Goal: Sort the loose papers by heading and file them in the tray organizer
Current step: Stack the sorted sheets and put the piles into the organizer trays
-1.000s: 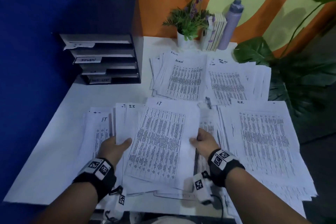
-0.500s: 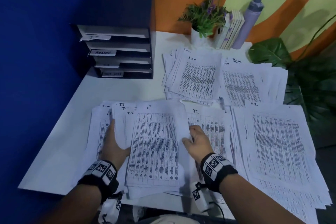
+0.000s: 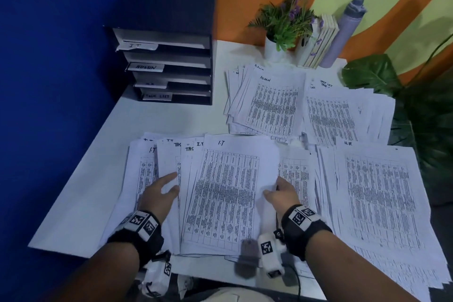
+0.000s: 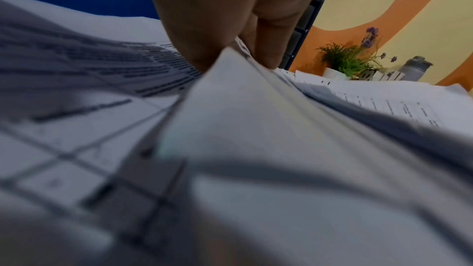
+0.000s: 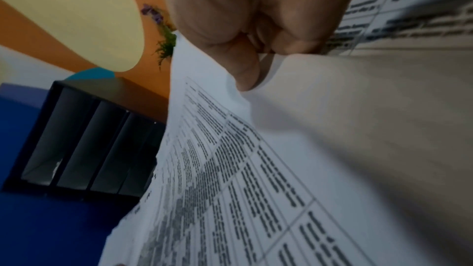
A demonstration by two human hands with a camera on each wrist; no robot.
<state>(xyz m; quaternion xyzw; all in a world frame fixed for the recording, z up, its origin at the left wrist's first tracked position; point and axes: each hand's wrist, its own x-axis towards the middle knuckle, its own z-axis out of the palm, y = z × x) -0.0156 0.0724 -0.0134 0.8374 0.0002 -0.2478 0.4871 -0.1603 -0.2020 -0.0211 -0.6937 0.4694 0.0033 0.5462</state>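
A fanned stack of printed sheets headed I.T [image 3: 220,191] lies at the front of the white table [image 3: 81,203]. My left hand [image 3: 161,191] holds its left edge, and the sheets' edge [image 4: 230,72] runs up between thumb and fingers. My right hand [image 3: 277,191] pinches the top sheet's right edge, which curls up, thumb on top [image 5: 243,72]. The black tray organizer [image 3: 169,61] stands at the back left, its slots labelled I.T, ADMIN, H.R and TASK LIST. Further piles are headed ADMIN [image 3: 272,105], TASK LIST [image 3: 333,117] and H.R [image 3: 377,193].
A potted plant [image 3: 284,22], a few books [image 3: 321,41] and a grey bottle [image 3: 345,29] stand along the back edge. Large green leaves [image 3: 421,115] crowd the table's right side. A blue wall is close on the left. Bare tabletop lies between the organizer and the front stack.
Both hands have squared up the I.T sheets. The left hand's fingers now lie over the left edge, and the right hand has lifted and curled the top sheet's right edge.
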